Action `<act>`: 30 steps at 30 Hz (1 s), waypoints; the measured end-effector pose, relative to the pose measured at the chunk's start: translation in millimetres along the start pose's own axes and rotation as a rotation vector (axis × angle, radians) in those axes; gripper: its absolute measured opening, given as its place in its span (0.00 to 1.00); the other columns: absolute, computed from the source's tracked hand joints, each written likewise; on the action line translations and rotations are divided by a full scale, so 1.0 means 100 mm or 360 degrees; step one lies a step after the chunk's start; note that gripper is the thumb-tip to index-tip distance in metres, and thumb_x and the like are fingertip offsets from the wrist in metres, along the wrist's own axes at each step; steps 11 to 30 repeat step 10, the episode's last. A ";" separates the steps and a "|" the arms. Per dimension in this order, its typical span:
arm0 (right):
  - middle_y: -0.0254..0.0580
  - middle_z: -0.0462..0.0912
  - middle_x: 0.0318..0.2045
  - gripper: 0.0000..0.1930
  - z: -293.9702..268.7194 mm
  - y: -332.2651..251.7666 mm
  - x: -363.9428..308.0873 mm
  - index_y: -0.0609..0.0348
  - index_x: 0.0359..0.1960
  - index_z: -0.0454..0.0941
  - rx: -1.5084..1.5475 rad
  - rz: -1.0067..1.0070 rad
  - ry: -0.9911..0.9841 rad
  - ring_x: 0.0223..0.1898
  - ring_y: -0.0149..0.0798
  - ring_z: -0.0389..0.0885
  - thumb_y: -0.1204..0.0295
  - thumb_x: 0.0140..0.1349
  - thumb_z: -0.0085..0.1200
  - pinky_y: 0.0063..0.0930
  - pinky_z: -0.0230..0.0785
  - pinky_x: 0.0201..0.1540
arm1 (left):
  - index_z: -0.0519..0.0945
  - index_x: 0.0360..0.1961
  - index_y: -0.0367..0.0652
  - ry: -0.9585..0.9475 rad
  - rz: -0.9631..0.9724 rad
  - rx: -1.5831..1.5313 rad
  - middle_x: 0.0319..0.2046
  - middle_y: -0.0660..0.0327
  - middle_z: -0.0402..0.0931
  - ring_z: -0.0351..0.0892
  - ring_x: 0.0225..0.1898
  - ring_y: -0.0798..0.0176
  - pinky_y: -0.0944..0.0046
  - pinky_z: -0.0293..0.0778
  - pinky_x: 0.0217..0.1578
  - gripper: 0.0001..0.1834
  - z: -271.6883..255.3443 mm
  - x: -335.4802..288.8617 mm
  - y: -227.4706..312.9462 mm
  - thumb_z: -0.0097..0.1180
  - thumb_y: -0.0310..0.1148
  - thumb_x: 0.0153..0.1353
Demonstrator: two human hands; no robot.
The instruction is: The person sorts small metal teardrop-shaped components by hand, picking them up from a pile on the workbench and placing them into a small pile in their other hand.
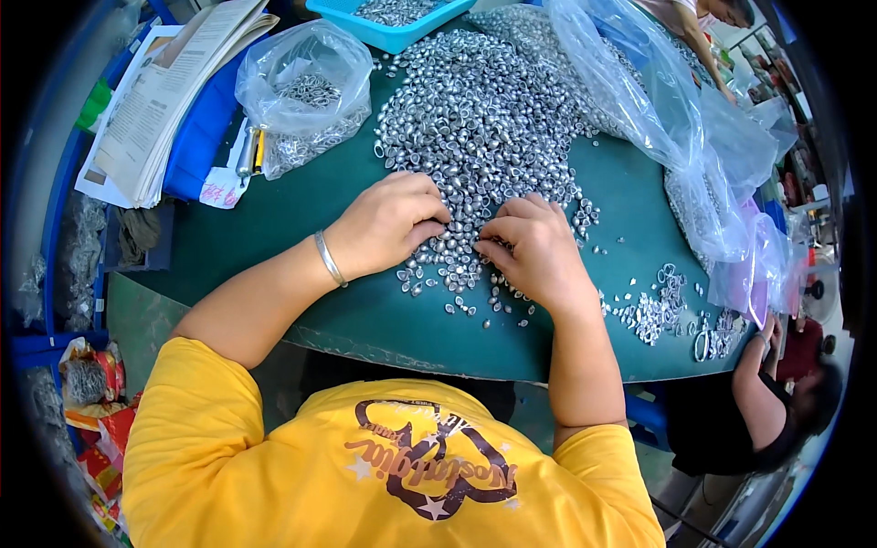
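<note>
A large heap of small silver-grey metal pieces (484,110), rounded and hollow like little oval caps, is spread on the green table (274,228). At the heap's near left edge is my left hand (388,224), its fingers curled in and thumb close to the forefinger. My right hand (537,248) faces it from the near right edge, fingers bent and thumb towards the forefinger. Both touch the pieces; whatever lies between the fingertips is too small or hidden to make out. A few loose pieces (461,306) lie in front of and between the hands.
A clear plastic bag (306,100) of metal parts stands at left, beside papers (174,100) on a blue tray. A turquoise basket (388,32) sits behind the heap. Large plastic bags (658,119) and a smaller pile of parts (653,315) lie to the right. Other people work at right.
</note>
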State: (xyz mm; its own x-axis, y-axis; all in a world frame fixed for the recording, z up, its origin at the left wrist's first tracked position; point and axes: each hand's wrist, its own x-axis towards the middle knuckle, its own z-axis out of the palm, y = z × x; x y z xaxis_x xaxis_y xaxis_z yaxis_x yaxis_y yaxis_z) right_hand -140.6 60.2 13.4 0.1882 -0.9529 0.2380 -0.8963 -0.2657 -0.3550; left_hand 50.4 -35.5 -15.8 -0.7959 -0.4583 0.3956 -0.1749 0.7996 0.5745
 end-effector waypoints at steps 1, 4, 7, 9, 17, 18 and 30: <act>0.34 0.74 0.24 0.05 0.00 -0.02 0.00 0.55 0.22 0.79 -0.0030 -0.0015 0.0018 0.32 0.39 0.72 0.73 0.41 0.61 0.33 0.62 0.36 | 0.77 0.28 0.41 0.0000 -0.0010 -0.0025 0.29 0.61 0.73 0.72 0.34 0.57 0.62 0.67 0.38 0.07 -0.01 0.00 0.00 0.60 0.26 0.45; 0.33 0.74 0.24 0.04 0.01 -0.07 -0.01 0.53 0.22 0.79 -0.0120 -0.0038 0.0063 0.32 0.39 0.72 0.73 0.41 0.60 0.34 0.62 0.36 | 0.77 0.28 0.41 0.0002 0.0008 -0.0059 0.28 0.61 0.73 0.72 0.34 0.57 0.62 0.67 0.38 0.07 0.00 0.00 -0.03 0.60 0.26 0.45; 0.33 0.74 0.25 0.06 0.08 -0.07 0.00 0.52 0.25 0.78 -0.0168 -0.0029 0.0066 0.33 0.40 0.72 0.74 0.41 0.59 0.35 0.62 0.37 | 0.77 0.28 0.41 -0.0045 -0.0012 -0.0055 0.29 0.61 0.73 0.72 0.34 0.57 0.61 0.67 0.38 0.07 -0.03 0.02 -0.06 0.61 0.26 0.45; 0.33 0.74 0.27 0.08 0.10 -0.07 -0.01 0.53 0.27 0.78 -0.0190 0.0009 -0.0033 0.34 0.40 0.72 0.75 0.41 0.60 0.36 0.61 0.38 | 0.77 0.28 0.41 -0.0073 -0.0043 -0.0079 0.29 0.60 0.73 0.72 0.35 0.57 0.61 0.67 0.40 0.07 -0.03 0.03 -0.04 0.61 0.26 0.45; 0.33 0.74 0.28 0.10 0.09 -0.09 0.00 0.53 0.29 0.78 -0.0197 0.0018 -0.0079 0.35 0.39 0.72 0.75 0.41 0.60 0.37 0.61 0.39 | 0.77 0.28 0.41 -0.0084 -0.0063 -0.0081 0.29 0.60 0.73 0.72 0.35 0.57 0.61 0.67 0.40 0.07 -0.04 0.02 -0.04 0.61 0.26 0.45; 0.33 0.74 0.28 0.10 0.09 -0.09 0.00 0.53 0.29 0.78 -0.0197 0.0018 -0.0079 0.35 0.39 0.72 0.75 0.41 0.60 0.37 0.61 0.39 | 0.77 0.28 0.41 -0.0084 -0.0063 -0.0081 0.29 0.60 0.73 0.72 0.35 0.57 0.61 0.67 0.40 0.07 -0.04 0.02 -0.04 0.61 0.26 0.45; 0.33 0.74 0.28 0.10 0.09 -0.09 0.00 0.53 0.29 0.78 -0.0197 0.0018 -0.0079 0.35 0.39 0.72 0.75 0.41 0.60 0.37 0.61 0.39 | 0.77 0.28 0.41 -0.0084 -0.0063 -0.0081 0.29 0.60 0.73 0.72 0.35 0.57 0.61 0.67 0.40 0.07 -0.04 0.02 -0.04 0.61 0.26 0.45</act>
